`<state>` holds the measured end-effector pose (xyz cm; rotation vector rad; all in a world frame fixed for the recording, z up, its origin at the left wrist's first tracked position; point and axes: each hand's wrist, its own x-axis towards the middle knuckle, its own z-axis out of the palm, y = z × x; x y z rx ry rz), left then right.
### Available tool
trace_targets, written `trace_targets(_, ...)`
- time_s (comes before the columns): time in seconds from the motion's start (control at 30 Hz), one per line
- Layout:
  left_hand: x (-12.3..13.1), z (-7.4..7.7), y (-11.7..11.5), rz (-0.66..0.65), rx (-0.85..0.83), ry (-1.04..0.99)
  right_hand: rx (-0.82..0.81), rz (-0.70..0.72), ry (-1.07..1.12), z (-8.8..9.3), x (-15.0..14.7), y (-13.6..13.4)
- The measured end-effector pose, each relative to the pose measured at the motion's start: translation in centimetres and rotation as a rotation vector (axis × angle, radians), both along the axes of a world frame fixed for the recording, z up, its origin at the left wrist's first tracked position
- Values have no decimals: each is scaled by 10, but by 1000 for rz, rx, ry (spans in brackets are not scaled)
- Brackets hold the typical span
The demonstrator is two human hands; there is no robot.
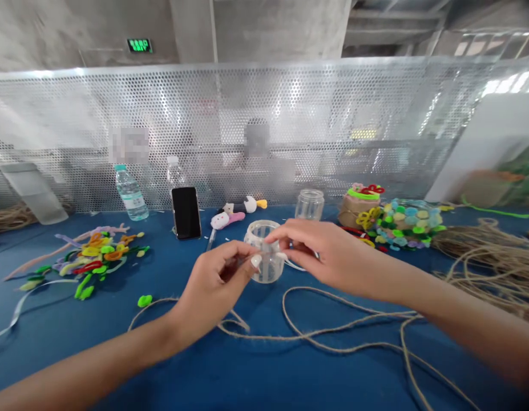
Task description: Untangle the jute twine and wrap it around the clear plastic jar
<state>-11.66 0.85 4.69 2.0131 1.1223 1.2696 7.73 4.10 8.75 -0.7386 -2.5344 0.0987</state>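
A clear glass jar (266, 268) stands upright on the blue table, with whitish strips at its neck and down its side. My left hand (223, 279) is at the jar's front left, thumb and forefinger pinched together; whatever lies between them is too small to make out. Against the jar's right side is my right hand (319, 251), its forefinger reaching over the front of the neck and its thumb bent in. A tiny white bit shows near its fingertips, too blurred to name. Jute twine (298, 337) lies loosely looped in front of the jar.
Left are colourful pipe-cleaner pieces (99, 251), a phone (186, 212) propped upright and a water bottle (131, 194). Behind are plush-topped pens (227, 218) and another glass jar (310, 204). Right are decorated jars (407, 222) and a twine heap (491, 257). A perforated metal screen (230, 114) borders the table.
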Motion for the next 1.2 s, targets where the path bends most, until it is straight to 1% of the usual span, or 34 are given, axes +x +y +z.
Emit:
trace_targets(0.03,-4,0,6,45,85,50,15,8,-3,1,-2,5)
trace_targets(0.1,-11,0,18,96,224,138,30,18,-22,3,-6,15)
trace_targets(0.2,-18,-3,34,125,328,192,39,54,-70,4,-9,24)
trace_targets(0.3,-20,-6,42,142,337,181,36,19,-68,3,-9,28)
trace_targets(0.4,-17,-5,41,135,339,165,49,-39,-14,-3,-10,29)
trace_targets(0.47,-14,-4,37,124,343,174,96,-44,-18,-8,-12,28)
trace_targets(0.57,-12,-2,32,117,338,194,199,-46,-86,-15,-15,25)
trace_targets(0.67,-12,-1,29,113,331,196,253,-52,-103,-15,-16,19)
trace_targets(0.87,-13,-1,28,122,325,216,293,-81,-24,-14,-16,14)
trace_targets(1.03,-15,-4,32,144,334,236,269,-86,0,-13,-16,18)
trace_targets(1.13,-18,-5,40,158,362,226,245,-89,48,-13,-13,27)
trace_targets(1.2,-20,-5,45,156,373,228,202,-91,37,-13,-10,34)
